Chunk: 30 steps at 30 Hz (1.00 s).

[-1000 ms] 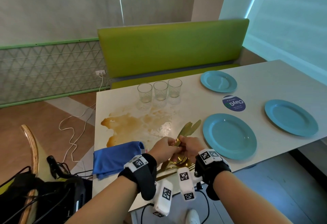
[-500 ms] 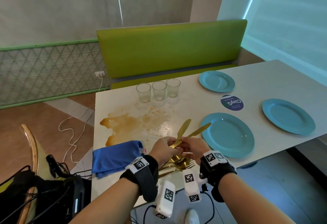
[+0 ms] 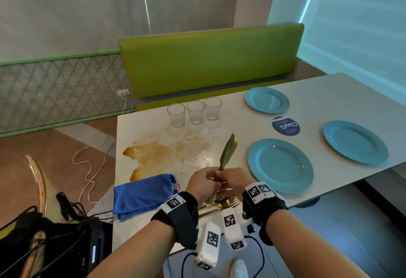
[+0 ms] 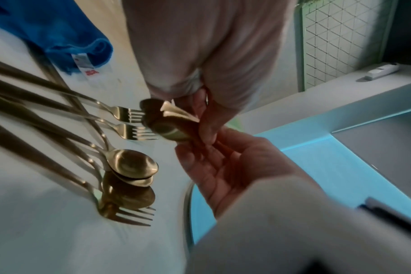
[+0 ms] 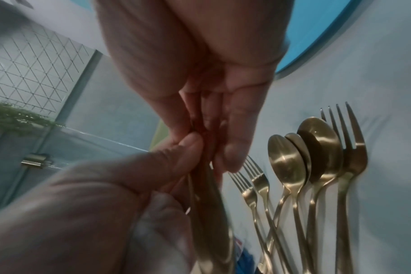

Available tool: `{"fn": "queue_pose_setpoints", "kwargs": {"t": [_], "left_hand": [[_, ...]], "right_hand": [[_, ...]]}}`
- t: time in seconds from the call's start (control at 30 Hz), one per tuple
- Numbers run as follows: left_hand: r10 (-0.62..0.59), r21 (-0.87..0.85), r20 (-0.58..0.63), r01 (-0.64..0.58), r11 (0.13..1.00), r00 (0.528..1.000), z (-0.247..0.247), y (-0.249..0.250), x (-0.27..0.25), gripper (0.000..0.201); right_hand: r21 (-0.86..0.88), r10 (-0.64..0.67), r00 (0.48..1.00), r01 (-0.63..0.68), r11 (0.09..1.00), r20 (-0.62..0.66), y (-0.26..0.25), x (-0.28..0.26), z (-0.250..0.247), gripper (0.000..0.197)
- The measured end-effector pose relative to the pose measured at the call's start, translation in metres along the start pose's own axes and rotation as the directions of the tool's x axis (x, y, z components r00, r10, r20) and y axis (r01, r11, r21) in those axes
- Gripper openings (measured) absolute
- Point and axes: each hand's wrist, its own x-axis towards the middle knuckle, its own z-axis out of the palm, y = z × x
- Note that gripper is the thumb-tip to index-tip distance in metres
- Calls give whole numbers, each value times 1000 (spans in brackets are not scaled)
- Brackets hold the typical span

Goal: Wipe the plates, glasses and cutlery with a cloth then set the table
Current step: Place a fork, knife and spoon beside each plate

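Note:
Both hands meet above the table's near edge and grip a bundle of gold knives (image 3: 227, 152), blades pointing up and away. My left hand (image 3: 203, 181) pinches the handles from the left, thumb on the metal (image 5: 188, 146). From the right, my right hand (image 3: 232, 179) curls its fingers round the same handles. The handle ends (image 4: 169, 120) show in the left wrist view. Under the hands, gold spoons (image 4: 134, 165) and forks (image 4: 129, 113) lie on the table. A folded blue cloth (image 3: 142, 194) lies to the left. A blue plate (image 3: 280, 165) sits just right of the hands.
Two more blue plates (image 3: 354, 141) (image 3: 267, 100) lie further right and back. Three glasses (image 3: 194, 113) stand in a row at the far edge. A brown spill (image 3: 162, 157) spreads between glasses and cloth. A round sticker (image 3: 285, 125) is on the table; a green bench (image 3: 208, 62) stands behind.
The knife blades, fanned apart half a second ago, have come together into one bundle and stand more upright. Both hands stay in place above the spoons and forks.

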Motion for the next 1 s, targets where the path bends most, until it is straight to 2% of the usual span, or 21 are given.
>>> {"fn": "queue_pose_setpoints", "kwargs": {"t": [0.1,0.17,0.23,0.3,0.37,0.47,0.5,0.57,0.67,0.8,0.93,1.0], "left_hand": [[27,46,-2,-27,999,1000,-5,-3,3,59],[25,65,-13,-24,998,1000,-8,-3,5,59],[37,118,-70,-29,993,997,-13,-4,8,56],[62,285,-166,-12,958,984,-22,-9,10,47],[77,518,-199,38,855,977,-34,-24,12,45],[45,836,-127,83,542,991,-42,-52,14,64],[25,883,-101,78,463,995,-42,-59,13,76],[16,926,-64,53,374,998,-39,-70,13,96],[32,963,-34,24,267,999,-40,-76,14,99],[8,972,-45,42,231,999,-42,-82,18,84],[15,963,-12,7,271,1000,-35,-84,23,55],[-2,956,-2,3,293,1000,-29,-84,24,49]], "right_hand": [[-24,-26,999,27,999,32,-2,1,1,8],[-25,-26,1000,26,999,-3,-2,3,1,8],[14,-2,999,3,1000,-50,-1,5,-1,9],[58,31,996,-26,998,-85,2,4,-6,9],[99,70,991,-59,993,-114,7,5,-15,10],[151,124,983,-103,983,-133,16,6,-27,11],[146,133,981,-112,983,-141,19,7,-31,12],[136,140,979,-119,983,-151,25,8,-37,16],[122,156,976,-138,983,-153,33,10,-44,19],[136,185,971,-165,977,-153,38,9,-48,22],[165,209,967,-184,969,-149,42,7,-50,22],[172,207,969,-182,968,-138,43,8,-49,21]]}}
